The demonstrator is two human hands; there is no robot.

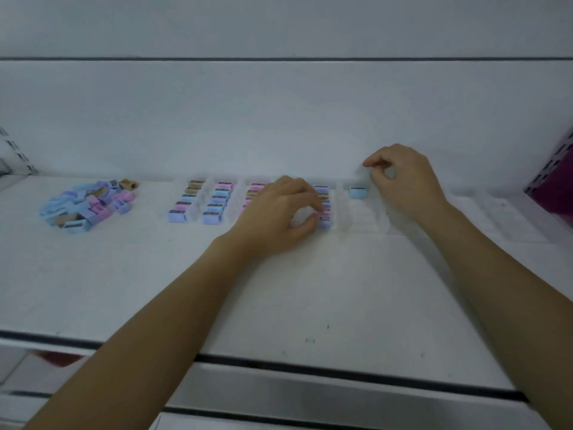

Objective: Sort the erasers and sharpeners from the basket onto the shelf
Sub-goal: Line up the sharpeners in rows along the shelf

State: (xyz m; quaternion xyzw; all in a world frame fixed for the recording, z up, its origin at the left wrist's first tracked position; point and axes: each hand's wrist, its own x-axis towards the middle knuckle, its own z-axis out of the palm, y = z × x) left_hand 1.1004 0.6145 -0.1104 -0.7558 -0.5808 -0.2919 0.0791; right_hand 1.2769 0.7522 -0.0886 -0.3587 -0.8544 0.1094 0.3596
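Observation:
Several rows of pastel sharpeners (214,201) stand in clear divider lanes on the white shelf (279,290). A loose pile of blue, pink, purple and tan sharpeners (86,206) lies at the left. My left hand (276,212) rests over the rows in the middle, its fingers curled at the front end of one row (324,212); whether it holds a sharpener is hidden. My right hand (403,181) hovers at the back, fingers curled and pinched together beside a single blue sharpener (358,192) in its own lane.
Clear plastic dividers (362,215) continue to the right with bare lanes. A magenta box with a perforated panel (555,181) stands at the far right. A perforated bracket (15,153) is at the far left. The shelf's front edge (310,364) runs below my forearms.

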